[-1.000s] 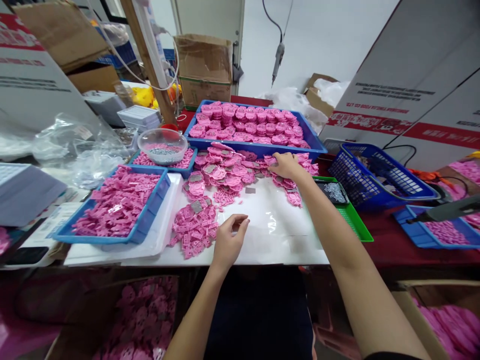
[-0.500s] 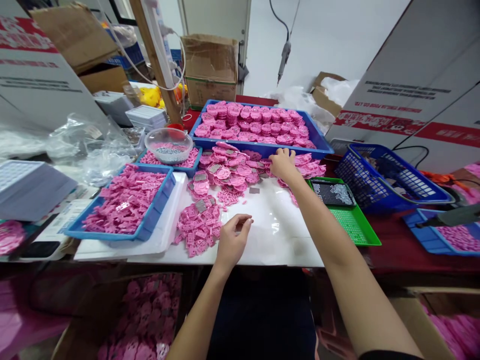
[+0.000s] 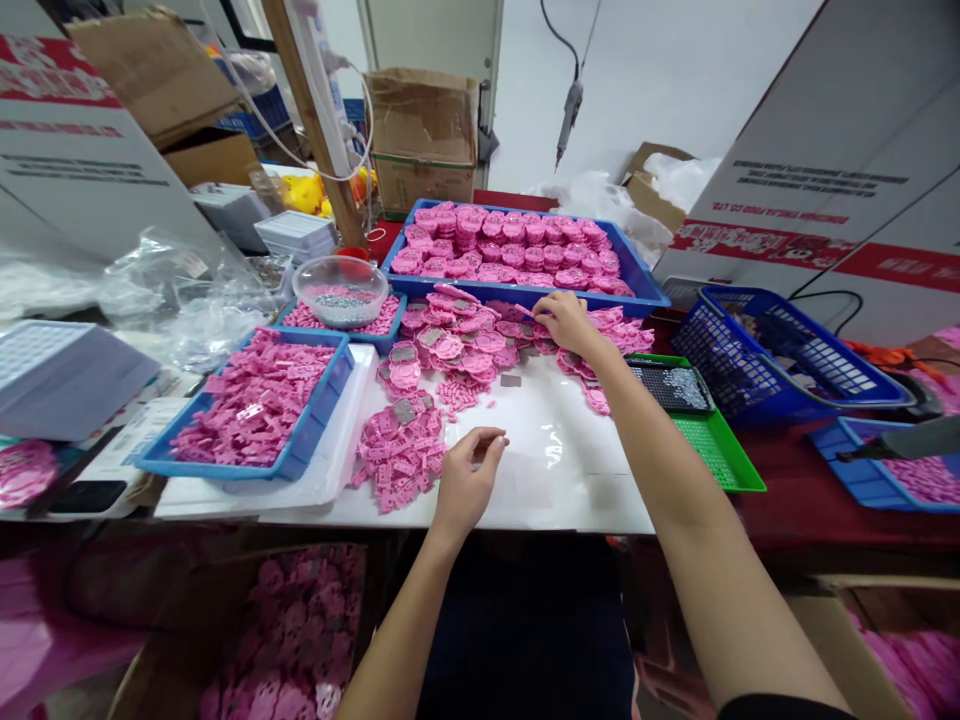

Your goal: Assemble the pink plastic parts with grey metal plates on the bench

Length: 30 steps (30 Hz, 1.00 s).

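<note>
And there's the right hand (image 3: pixel 568 322), one o'clock from the loosely curled, empty left hand (image 3: pixel 466 482), pinching a pink plastic piece (image 3: pixel 524 311)!

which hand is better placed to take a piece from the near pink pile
Probably the left hand: it is close beside the near pink pile, loosely curled, with nothing visible in it. The right hand is farther off, at the pink pieces by the big blue tray.

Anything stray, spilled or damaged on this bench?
A flat grey piece lies alone on the white work surface, apart from the pink heap, where similar grey pieces rest. Possibly a stray; no clear damage visible.
</note>
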Each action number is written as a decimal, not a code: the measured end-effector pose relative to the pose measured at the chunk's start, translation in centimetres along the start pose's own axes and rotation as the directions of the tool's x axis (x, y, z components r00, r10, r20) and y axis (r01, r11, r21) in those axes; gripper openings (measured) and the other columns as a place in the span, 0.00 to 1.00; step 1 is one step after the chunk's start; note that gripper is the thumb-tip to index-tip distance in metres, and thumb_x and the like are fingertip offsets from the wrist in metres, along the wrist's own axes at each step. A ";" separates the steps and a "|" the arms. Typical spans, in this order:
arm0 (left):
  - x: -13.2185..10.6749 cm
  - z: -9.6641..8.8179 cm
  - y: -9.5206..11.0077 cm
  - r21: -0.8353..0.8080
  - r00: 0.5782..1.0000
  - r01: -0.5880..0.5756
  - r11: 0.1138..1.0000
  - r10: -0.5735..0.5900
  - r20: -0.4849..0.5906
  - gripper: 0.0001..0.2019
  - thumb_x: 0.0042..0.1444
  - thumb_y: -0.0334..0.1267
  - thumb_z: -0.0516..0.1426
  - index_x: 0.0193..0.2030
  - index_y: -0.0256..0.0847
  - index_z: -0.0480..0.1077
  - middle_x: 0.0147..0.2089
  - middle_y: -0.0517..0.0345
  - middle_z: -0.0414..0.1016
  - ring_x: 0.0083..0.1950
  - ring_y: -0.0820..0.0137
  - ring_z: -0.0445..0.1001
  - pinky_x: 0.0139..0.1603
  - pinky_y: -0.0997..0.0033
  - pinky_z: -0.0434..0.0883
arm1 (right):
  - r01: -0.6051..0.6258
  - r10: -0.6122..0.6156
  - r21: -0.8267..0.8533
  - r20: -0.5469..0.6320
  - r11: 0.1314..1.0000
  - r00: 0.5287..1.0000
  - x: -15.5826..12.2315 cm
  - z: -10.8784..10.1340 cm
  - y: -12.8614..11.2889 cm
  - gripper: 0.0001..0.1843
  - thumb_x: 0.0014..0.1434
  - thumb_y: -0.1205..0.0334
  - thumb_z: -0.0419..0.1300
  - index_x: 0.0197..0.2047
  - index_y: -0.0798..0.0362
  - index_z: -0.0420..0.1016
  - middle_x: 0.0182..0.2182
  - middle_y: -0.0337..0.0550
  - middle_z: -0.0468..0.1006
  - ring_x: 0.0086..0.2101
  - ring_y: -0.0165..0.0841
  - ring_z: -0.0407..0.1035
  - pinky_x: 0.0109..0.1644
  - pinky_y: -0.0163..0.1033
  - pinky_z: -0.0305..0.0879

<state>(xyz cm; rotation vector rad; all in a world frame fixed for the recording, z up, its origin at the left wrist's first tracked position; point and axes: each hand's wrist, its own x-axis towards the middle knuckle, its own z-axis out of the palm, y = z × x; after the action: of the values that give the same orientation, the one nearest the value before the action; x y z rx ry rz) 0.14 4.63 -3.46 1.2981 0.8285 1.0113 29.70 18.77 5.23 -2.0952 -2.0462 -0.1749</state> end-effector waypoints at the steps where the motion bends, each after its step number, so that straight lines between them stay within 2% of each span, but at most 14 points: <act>1: 0.0 0.0 0.1 -0.017 1.000 0.005 1.000 -0.006 -0.008 0.14 0.64 0.48 0.60 0.47 0.40 0.76 0.44 0.50 0.81 0.48 0.63 0.81 0.53 0.63 0.75 | 0.025 -0.024 0.045 -0.022 0.999 0.999 -0.1 0.0 -0.1 0.17 0.70 0.59 0.50 0.51 0.52 0.79 0.54 0.54 0.75 0.54 0.47 0.63 0.58 0.52 0.54; 5: 0.1 0.1 0.6 -0.160 0.993 0.028 0.987 -0.046 -0.107 0.21 0.66 0.54 0.57 0.55 0.40 0.71 0.47 0.47 0.81 0.43 0.66 0.81 0.46 0.65 0.77 | 0.199 -0.178 0.165 -0.131 0.966 0.975 -1.7 -0.5 -1.9 0.17 0.71 0.61 0.48 0.49 0.54 0.78 0.52 0.54 0.76 0.54 0.43 0.66 0.60 0.49 0.57; 8: 0.4 -0.1 0.9 -0.335 0.982 0.015 0.942 -0.076 -0.171 0.26 0.68 0.60 0.49 0.61 0.43 0.65 0.52 0.45 0.79 0.44 0.64 0.83 0.47 0.61 0.79 | 0.378 -0.348 0.169 -0.182 0.910 0.920 -5.3 -1.7 -5.0 0.17 0.73 0.60 0.48 0.48 0.49 0.79 0.52 0.52 0.77 0.53 0.43 0.68 0.59 0.52 0.60; 10: 0.5 -0.4 1.0 -0.410 0.984 0.017 0.912 -0.088 -0.157 0.30 0.68 0.64 0.44 0.63 0.45 0.62 0.54 0.45 0.78 0.46 0.62 0.84 0.49 0.57 0.79 | 0.550 -0.539 0.158 -0.112 0.820 0.835 -8.8 -2.7 -7.5 0.14 0.72 0.60 0.51 0.48 0.44 0.79 0.55 0.47 0.77 0.54 0.43 0.68 0.60 0.55 0.62; 11: 0.5 -0.5 1.0 -0.418 0.985 0.021 0.908 -0.090 -0.145 0.31 0.67 0.65 0.43 0.64 0.46 0.63 0.55 0.46 0.78 0.48 0.61 0.83 0.50 0.57 0.79 | 0.643 -0.644 0.165 -0.057 0.747 0.763 -10.6 -3.1 -8.7 0.12 0.72 0.60 0.53 0.48 0.40 0.78 0.57 0.44 0.77 0.55 0.43 0.68 0.60 0.55 0.64; 13: 0.6 -0.7 0.9 -0.365 0.989 0.034 0.930 -0.085 -0.125 0.30 0.66 0.64 0.48 0.63 0.45 0.66 0.56 0.47 0.79 0.52 0.62 0.82 0.52 0.61 0.79 | 0.758 -0.776 0.212 -0.003 0.616 0.631 -14.0 -3.5 -10.5 0.13 0.70 0.64 0.56 0.49 0.35 0.77 0.54 0.40 0.79 0.53 0.39 0.71 0.59 0.52 0.68; 14: 0.5 -0.7 0.9 -0.326 0.990 0.037 0.945 -0.079 -0.116 0.29 0.65 0.62 0.53 0.62 0.44 0.67 0.56 0.48 0.79 0.52 0.62 0.81 0.53 0.63 0.78 | 0.777 -0.801 0.241 0.003 0.581 0.598 -15.3 -3.5 -11.1 0.14 0.69 0.66 0.56 0.49 0.35 0.76 0.52 0.40 0.80 0.51 0.37 0.72 0.59 0.51 0.69; 15: 0.5 -0.7 0.8 -0.294 0.992 0.039 0.955 -0.072 -0.104 0.28 0.63 0.59 0.57 0.62 0.43 0.68 0.55 0.48 0.79 0.53 0.62 0.81 0.53 0.64 0.78 | 0.775 -0.801 0.267 -0.018 0.573 0.599 -16.2 -3.2 -11.4 0.15 0.69 0.67 0.56 0.50 0.36 0.76 0.50 0.41 0.80 0.50 0.37 0.73 0.58 0.49 0.71; 16: 0.4 -0.7 0.8 -0.279 0.994 0.045 0.959 -0.073 -0.088 0.28 0.61 0.56 0.61 0.62 0.43 0.68 0.55 0.48 0.79 0.52 0.62 0.81 0.52 0.65 0.78 | 0.752 -0.774 0.293 -0.056 0.591 0.630 -16.9 -2.8 -11.5 0.15 0.69 0.67 0.55 0.51 0.38 0.76 0.50 0.43 0.80 0.50 0.37 0.73 0.57 0.48 0.72; 17: 0.3 -0.6 0.9 -0.283 0.994 0.059 0.957 -0.081 -0.067 0.28 0.60 0.54 0.63 0.62 0.43 0.67 0.53 0.48 0.80 0.49 0.63 0.82 0.50 0.65 0.79 | 0.707 -0.715 0.323 -0.114 0.630 0.690 -17.1 -2.1 -11.4 0.14 0.69 0.67 0.55 0.52 0.40 0.75 0.50 0.45 0.80 0.50 0.37 0.74 0.56 0.48 0.73; 20: 0.0 -0.3 1.2 -0.328 0.993 0.111 0.938 -0.119 -0.002 0.27 0.61 0.51 0.62 0.63 0.44 0.64 0.47 0.51 0.80 0.37 0.65 0.83 0.38 0.66 0.81 | 0.459 -0.368 0.456 -0.278 0.763 0.887 -16.1 0.5 -10.5 0.14 0.70 0.65 0.52 0.52 0.46 0.76 0.47 0.50 0.79 0.49 0.40 0.74 0.52 0.50 0.75; 22: -0.1 -0.2 1.5 -0.312 0.992 0.126 0.942 -0.122 0.034 0.26 0.60 0.50 0.63 0.61 0.43 0.65 0.44 0.53 0.79 0.31 0.67 0.82 0.32 0.68 0.80 | 0.304 -0.186 0.529 -0.265 0.792 0.946 -14.4 2.2 -10.0 0.13 0.69 0.66 0.52 0.47 0.48 0.77 0.42 0.49 0.80 0.44 0.40 0.75 0.50 0.50 0.74; 25: -0.2 -0.1 1.7 -0.274 0.992 0.123 0.954 -0.112 0.055 0.23 0.59 0.49 0.63 0.57 0.43 0.65 0.41 0.56 0.77 0.28 0.68 0.81 0.27 0.70 0.79 | 0.235 -0.183 0.539 -0.149 0.809 0.972 -11.7 4.1 -10.2 0.12 0.67 0.68 0.53 0.43 0.51 0.79 0.39 0.47 0.79 0.40 0.38 0.74 0.48 0.46 0.72; 30: -0.1 -0.1 1.5 -0.288 0.994 0.100 0.953 -0.107 -0.008 0.24 0.60 0.51 0.62 0.56 0.43 0.63 0.39 0.58 0.76 0.25 0.70 0.79 0.24 0.72 0.77 | 0.295 -0.306 0.344 -0.023 0.891 0.952 -9.6 4.9 -11.8 0.12 0.70 0.65 0.54 0.45 0.55 0.80 0.38 0.50 0.76 0.42 0.40 0.70 0.49 0.45 0.68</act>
<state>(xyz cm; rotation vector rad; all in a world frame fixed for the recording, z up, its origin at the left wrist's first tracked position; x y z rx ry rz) -0.19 4.60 -1.96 0.9873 0.7289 1.0231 17.34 10.75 -0.91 -1.5791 -2.2208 0.1625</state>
